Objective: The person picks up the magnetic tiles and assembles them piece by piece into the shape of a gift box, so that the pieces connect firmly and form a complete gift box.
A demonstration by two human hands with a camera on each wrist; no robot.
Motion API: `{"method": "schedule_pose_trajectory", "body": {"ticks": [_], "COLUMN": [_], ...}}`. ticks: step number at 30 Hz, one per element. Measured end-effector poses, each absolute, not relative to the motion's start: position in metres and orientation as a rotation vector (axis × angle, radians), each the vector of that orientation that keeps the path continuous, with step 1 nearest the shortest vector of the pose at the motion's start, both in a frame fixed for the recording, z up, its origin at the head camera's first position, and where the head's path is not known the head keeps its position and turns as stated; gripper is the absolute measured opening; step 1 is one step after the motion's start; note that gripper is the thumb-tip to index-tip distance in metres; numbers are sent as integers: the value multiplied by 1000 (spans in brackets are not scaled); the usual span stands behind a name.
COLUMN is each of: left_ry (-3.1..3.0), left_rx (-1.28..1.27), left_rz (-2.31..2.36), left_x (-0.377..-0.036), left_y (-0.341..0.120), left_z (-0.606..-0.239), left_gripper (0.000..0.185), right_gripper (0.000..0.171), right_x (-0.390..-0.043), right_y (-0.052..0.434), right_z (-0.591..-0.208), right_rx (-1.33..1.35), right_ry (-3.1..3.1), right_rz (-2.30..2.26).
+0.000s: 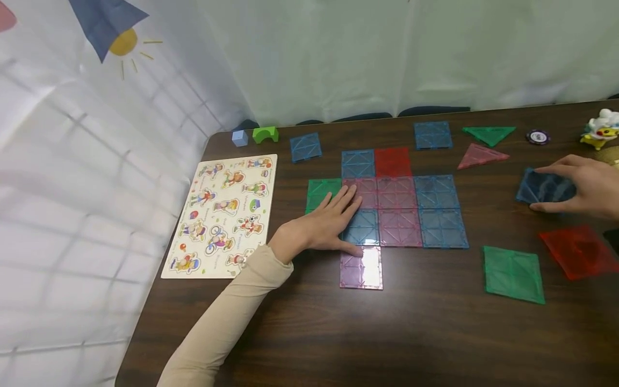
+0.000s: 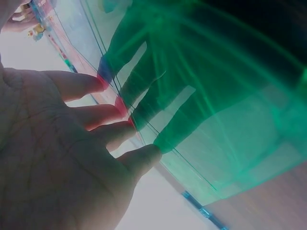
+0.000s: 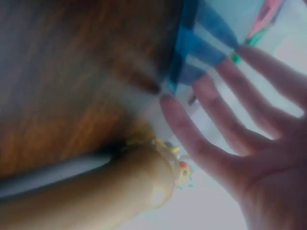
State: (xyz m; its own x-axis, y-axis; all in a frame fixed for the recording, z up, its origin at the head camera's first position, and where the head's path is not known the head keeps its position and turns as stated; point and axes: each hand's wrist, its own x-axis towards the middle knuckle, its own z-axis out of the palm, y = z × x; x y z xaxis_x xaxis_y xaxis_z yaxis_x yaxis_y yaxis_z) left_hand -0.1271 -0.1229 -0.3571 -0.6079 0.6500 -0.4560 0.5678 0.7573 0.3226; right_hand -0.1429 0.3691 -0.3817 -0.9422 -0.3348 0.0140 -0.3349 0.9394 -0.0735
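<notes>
Far left on the dark table (image 1: 300, 333): a wooden picture puzzle board (image 1: 222, 215), untouched, beside a left hand (image 1: 325, 221) lying flat with fingers spread across the green tile (image 1: 320, 192) and pink tile (image 1: 364, 189), apparently pinning the joined tile mat (image 1: 401, 207) against sliding. Farther right, well apart from the mat: a loose blue tile (image 1: 541, 187), translucent, square, ribbed with diagonals, pinched at its edges between thumb and fingers of the right hand (image 1: 587, 185), seemingly for lifting or dragging.
</notes>
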Motion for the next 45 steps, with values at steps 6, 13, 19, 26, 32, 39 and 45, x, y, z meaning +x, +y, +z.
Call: {"method": "schedule_pose_trajectory", "body": {"ticks": [6, 13, 19, 26, 32, 39, 45], "left_ry": [2393, 2398, 2399, 2411, 2401, 2409, 2447], "left_rx": [913, 908, 931, 932, 945, 932, 915], "left_rz": [184, 179, 202, 194, 203, 206, 207], "left_x": [-127, -127, -129, -129, -128, -126, -123], "left_y": [-121, -121, -120, -123, -125, -125, -124], "left_z": [-357, -359, -360, -360, -362, -361, -362], "left_gripper": [114, 115, 115, 114, 114, 113, 113], "right_gripper": [95, 85, 76, 76, 71, 69, 80], "right_x": [-126, -103, -77, -61, -53, -52, -69], "right_y": [335, 244, 183, 156, 147, 148, 166], "right_z": [-361, -328, -341, -354, -362, -365, -367], "right_rx": [670, 1280, 1566, 1685, 1683, 1635, 1494], "right_ry": [-2926, -2628, -2714, -2811, -2750, -2743, -2882], "right_rz": [213, 397, 417, 273, 223, 232, 507]}}
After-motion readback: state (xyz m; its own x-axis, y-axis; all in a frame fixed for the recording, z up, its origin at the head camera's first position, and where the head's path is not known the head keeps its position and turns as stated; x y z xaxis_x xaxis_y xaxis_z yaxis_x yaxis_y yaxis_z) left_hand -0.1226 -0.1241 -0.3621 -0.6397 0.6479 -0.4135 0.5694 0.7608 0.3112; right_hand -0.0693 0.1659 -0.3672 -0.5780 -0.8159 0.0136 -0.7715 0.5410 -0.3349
